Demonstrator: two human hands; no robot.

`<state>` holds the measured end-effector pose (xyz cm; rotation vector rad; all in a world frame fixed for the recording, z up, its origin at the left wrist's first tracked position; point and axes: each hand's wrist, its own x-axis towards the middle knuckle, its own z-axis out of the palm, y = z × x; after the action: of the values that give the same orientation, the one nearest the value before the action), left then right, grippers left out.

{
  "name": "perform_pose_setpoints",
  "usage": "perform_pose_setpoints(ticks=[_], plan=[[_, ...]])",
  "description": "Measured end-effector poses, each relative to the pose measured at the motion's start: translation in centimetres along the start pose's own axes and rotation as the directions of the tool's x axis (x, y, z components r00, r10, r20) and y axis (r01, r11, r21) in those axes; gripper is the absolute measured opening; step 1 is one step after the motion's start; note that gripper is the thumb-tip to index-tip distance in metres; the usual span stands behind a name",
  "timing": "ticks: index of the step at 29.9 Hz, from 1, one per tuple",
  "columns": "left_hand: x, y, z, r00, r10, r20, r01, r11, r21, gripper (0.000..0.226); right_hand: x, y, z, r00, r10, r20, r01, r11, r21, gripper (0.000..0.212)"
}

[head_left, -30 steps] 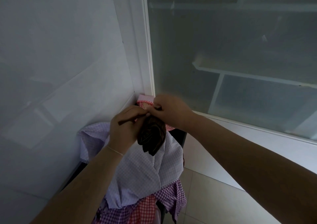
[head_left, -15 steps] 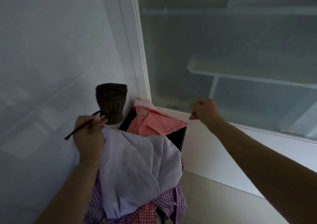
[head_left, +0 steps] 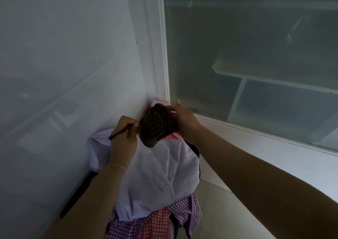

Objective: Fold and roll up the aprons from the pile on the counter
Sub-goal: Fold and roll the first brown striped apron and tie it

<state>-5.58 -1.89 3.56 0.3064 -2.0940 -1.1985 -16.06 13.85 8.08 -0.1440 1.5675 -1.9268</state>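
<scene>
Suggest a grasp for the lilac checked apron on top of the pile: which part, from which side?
Take the lilac checked apron at its raised upper fold just below the dark striped roll, coming from above with a pinch. The cloth drapes slack over the pile, so a flat side approach would likely only push it. Both the left hand and right hand are busy with the roll.

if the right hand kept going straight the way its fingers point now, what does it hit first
Probably the pink cloth tucked in the corner, then the white window frame just behind it. The right hand, holding the dark striped roll, points up toward that corner; depth is unclear.
</scene>
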Motion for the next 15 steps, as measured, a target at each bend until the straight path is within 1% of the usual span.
perform_pose_setpoints(ticks=[1, 3, 4, 5, 7, 9, 12, 14, 15], plan=[[0.1, 0.5, 0.0, 1.0, 0.027, 0.014, -0.027, 0.999, 0.022, 0.02, 0.1, -0.2, 0.2, 0.998, 0.044, 0.036, -0.044, 0.999, -0.011, 0.052], [0.3, 1.2, 0.1, 0.997, 0.027, 0.069, -0.027, 1.0, 0.011, 0.027, 0.1, -0.3, 0.6, 0.988, 0.132, 0.085, -0.118, 0.981, -0.155, 0.052], [0.3, 1.6, 0.3, 0.996, 0.018, 0.092, -0.019, 1.0, 0.009, 0.032, 0.0, -0.2, 0.7, 0.978, 0.168, 0.12, -0.139, 0.966, -0.217, 0.049], [0.2, 1.8, 0.5, 0.996, 0.021, 0.091, -0.022, 1.0, 0.016, 0.033, 0.0, -0.1, 0.7, 0.97, 0.189, 0.153, -0.148, 0.959, -0.244, 0.043], [-0.2, 2.0, 0.6, 0.995, 0.079, 0.057, -0.081, 0.996, 0.045, 0.021, 0.1, 0.2, 0.5, 0.958, 0.197, 0.209, -0.155, 0.967, -0.2, 0.025], [-0.6, 1.8, 0.5, 0.988, 0.145, 0.061, -0.15, 0.985, 0.086, 0.009, 0.4, 0.6, 0.2, 0.949, 0.196, 0.248, -0.167, 0.977, -0.135, 0.016], [-0.6, 1.6, 0.6, 0.967, 0.233, 0.103, -0.25, 0.947, 0.202, 0.022, 0.5, 0.8, 0.2, 0.96, 0.152, 0.233, -0.118, 0.981, -0.156, 0.008], [-0.5, 2.0, 0.7, 0.945, 0.3, 0.13, -0.324, 0.913, 0.247, 0.025, 0.2, 0.6, 0.5, 0.978, 0.117, 0.176, -0.084, 0.98, -0.183, 0.006], [-0.6, 2.2, 0.8, 0.931, 0.339, 0.132, -0.363, 0.897, 0.254, 0.026, 0.1, 0.5, 0.6, 0.987, 0.087, 0.137, -0.055, 0.973, -0.223, 0.008]])
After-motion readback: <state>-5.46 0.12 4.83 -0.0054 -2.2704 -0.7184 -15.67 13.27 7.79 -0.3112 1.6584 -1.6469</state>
